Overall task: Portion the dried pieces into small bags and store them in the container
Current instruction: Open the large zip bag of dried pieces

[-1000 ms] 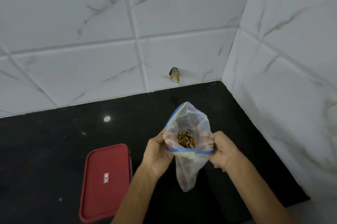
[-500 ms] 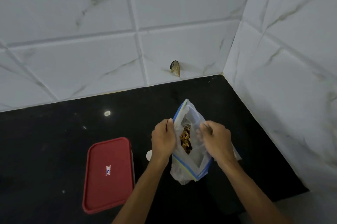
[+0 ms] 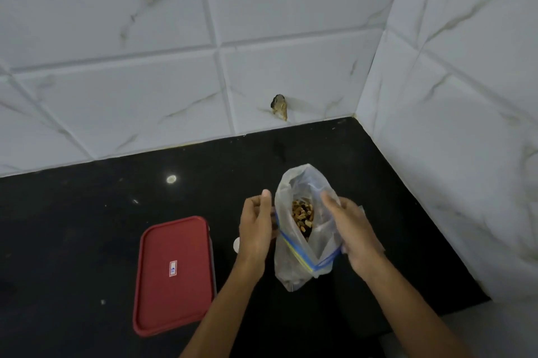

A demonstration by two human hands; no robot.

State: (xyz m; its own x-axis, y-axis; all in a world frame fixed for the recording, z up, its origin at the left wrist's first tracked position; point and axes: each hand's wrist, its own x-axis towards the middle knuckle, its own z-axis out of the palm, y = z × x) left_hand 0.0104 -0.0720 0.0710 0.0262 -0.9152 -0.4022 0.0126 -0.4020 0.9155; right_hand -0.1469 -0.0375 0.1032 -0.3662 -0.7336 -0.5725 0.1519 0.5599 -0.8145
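Observation:
A clear zip bag (image 3: 294,267) with a blue and yellow zip strip stands open on the black counter (image 3: 87,241), right of centre. Brown dried pieces (image 3: 302,216) lie inside it, seen through the open mouth. My left hand (image 3: 257,226) pinches the bag's left rim, thumb pointing up. My right hand (image 3: 353,234) grips the bag's right side and rim. A container with a red lid (image 3: 174,273) lies closed on the counter, left of my left forearm.
White marble-look tiled walls (image 3: 291,66) meet in a corner at the back right. A small brown lump (image 3: 280,107) sticks to the back wall near the counter. A small white object (image 3: 236,245) peeks out behind my left hand.
The bag's mouth, stretched wide between both hands a second ago, has narrowed and tilted. Both hands shifted their hold on the rim, and the bag has come lower toward the counter.

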